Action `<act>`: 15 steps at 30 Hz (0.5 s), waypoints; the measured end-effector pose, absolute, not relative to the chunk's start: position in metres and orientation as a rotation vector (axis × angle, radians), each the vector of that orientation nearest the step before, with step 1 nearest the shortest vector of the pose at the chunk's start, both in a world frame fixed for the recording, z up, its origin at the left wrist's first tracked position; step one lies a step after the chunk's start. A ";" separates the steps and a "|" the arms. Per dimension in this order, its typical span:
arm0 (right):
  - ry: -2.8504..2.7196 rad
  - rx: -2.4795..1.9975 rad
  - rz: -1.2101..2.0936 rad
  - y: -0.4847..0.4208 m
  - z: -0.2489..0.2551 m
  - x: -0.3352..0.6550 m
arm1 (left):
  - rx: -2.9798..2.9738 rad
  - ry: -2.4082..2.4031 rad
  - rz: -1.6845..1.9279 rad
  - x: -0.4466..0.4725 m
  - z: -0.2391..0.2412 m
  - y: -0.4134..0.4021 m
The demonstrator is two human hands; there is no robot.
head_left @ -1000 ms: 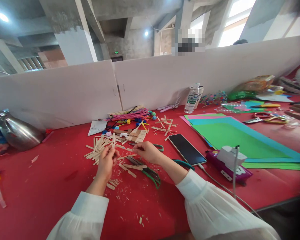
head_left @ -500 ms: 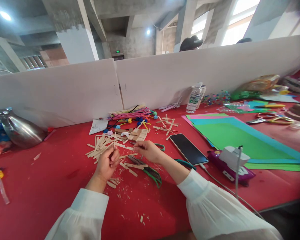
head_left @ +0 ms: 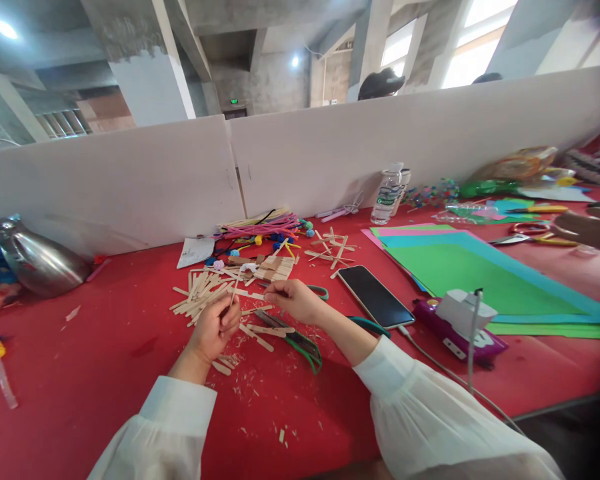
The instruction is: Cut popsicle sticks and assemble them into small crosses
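A round white ceiling lamp (head_left: 5, 29) glares at ten o'clock, a slanting white window (head_left: 474, 59) at two. Shadows on the flat red tabletop (head_left: 125, 373) are soft; outer edges stretch and blur.

The left hand (head_left: 216, 327) pinches a wooden stick (head_left: 233, 294) upright above the red table (head_left: 105, 373). The right hand (head_left: 297, 303) has its fingertips drawn together; whether they grip anything is too small to tell. Between the hands and the table's far edge lie a heap of sticks (head_left: 197, 298) and pink pipe cleaners (head_left: 260, 230). Green-handled scissors (head_left: 307, 352) lie nearer the table's near edge. A phone (head_left: 375, 297) rests right of the hands, beside coloured sheets (head_left: 480, 273). Along the far edge, a white partition (head_left: 130, 193) stands behind a bottle (head_left: 386, 199) and, farther left, a metal jug (head_left: 45, 263).
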State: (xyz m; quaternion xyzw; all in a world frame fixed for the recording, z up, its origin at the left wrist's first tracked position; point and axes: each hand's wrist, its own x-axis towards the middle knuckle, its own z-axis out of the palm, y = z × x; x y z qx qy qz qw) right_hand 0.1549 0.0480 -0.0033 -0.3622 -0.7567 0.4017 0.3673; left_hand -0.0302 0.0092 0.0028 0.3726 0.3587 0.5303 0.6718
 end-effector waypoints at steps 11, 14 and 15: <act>-2.117 -1.058 0.473 0.038 -0.003 0.149 | 0.938 0.913 1.209 -0.021 0.003 0.008; -2.085 -1.012 0.573 0.036 -0.002 0.146 | 1.014 0.933 1.196 -0.017 0.002 0.006; -2.051 -0.987 0.654 0.036 -0.002 0.146 | 1.029 0.935 1.176 -0.017 0.002 0.006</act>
